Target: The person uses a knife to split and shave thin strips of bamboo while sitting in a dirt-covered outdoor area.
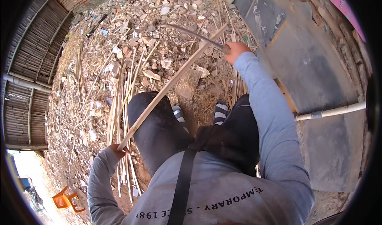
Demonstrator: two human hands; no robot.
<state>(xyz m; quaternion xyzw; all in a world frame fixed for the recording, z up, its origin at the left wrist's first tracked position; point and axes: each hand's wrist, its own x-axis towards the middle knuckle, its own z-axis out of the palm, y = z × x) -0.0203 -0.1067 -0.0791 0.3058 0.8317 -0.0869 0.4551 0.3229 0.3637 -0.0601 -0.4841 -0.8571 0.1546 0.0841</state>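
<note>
My left hand (118, 150), low on the left, is closed round the near end of a long split bamboo strip (171, 82). The strip slants up and to the right, passing over my left knee. Up at the right, my right hand (236, 52) grips the handle of a sickle (187, 31) with a dark, curved blade pointing left. That blade crosses the strip close to its far end; whether it touches or cuts in I cannot tell. Several loose bamboo strips (126, 85) lie on the ground beside my left leg.
Broken bricks and stones (153, 74) litter the ground ahead. Dark grey sheets (314, 66) lie along the right, with a pale pole (338, 111) across them. A bamboo-slat wall (30, 58) stands at left, and an orange plastic chair (63, 200) at lower left.
</note>
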